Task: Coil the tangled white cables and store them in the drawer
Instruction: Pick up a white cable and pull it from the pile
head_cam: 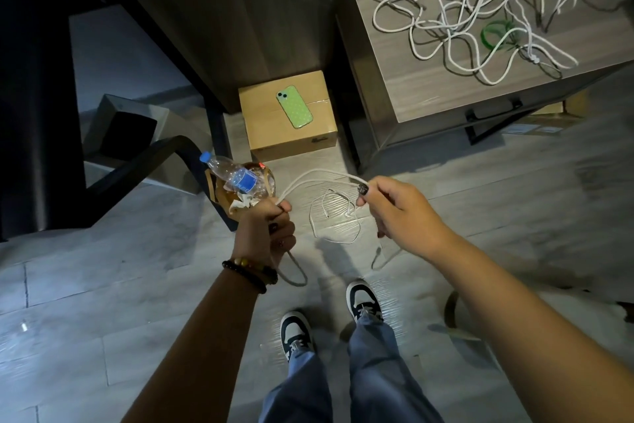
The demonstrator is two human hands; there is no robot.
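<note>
Head view: a white cable [320,179] is stretched between both hands. It is gripped in the curled fingers of the left hand [266,234] and pinched by the right hand [398,210]. Up and right of the right hand, tangled cables [473,11] are spread on the cabinet top [429,93], above the drawer handle [494,110].

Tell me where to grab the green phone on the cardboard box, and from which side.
Grip the green phone across its two long edges near the middle, coming straight down from above. It lies flat, camera side up, on the cardboard box, nothing else resting on it. Its long axis runs diagonally, so probably turn the hand to match; the thin flat body offers little else to pinch.
</note>
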